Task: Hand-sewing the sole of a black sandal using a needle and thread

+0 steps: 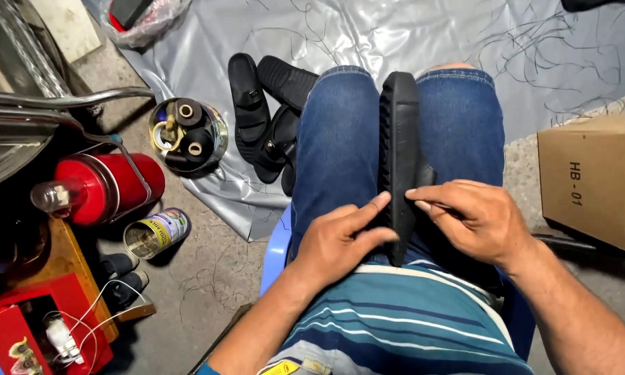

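One black sole (pixel 398 149) on edge between the knees, ribbed side to 9 o'clock, running from 12 down to 6 toward the striped shirt (pixel 403 326). Left hand (pixel 340 239) at the sole's 9 o'clock flank, thumb stretched along the edge to 2 o'clock, remaining fingers curled loose on the denim; pressing against the sole rather than wrapped round it. Right hand (pixel 469 215) at the 3 o'clock flank, fingers extended flat to 9 o'clock, tips touching the sole's top edge just opposite the left thumb; not closed into a fist, thumb hidden. Sole thus pinched between the two hands near its lower end, upper half free above the knees. Both forearms coming up from 6 o'clock, wrists bent inward. On the floor at 10 o'clock: sandals (pixel 264 114) in a black heap on grey sheet (pixel 410 35), exact count unclear. Further to 9 o'clock: one open tin (pixel 189 133) holding spools, one red flask (pixel 101 186) lying on its side, one small can (pixel 156 232) on its side. One cardboard box (pixel 594 177) at 3 o'clock, well apart from the right hand.
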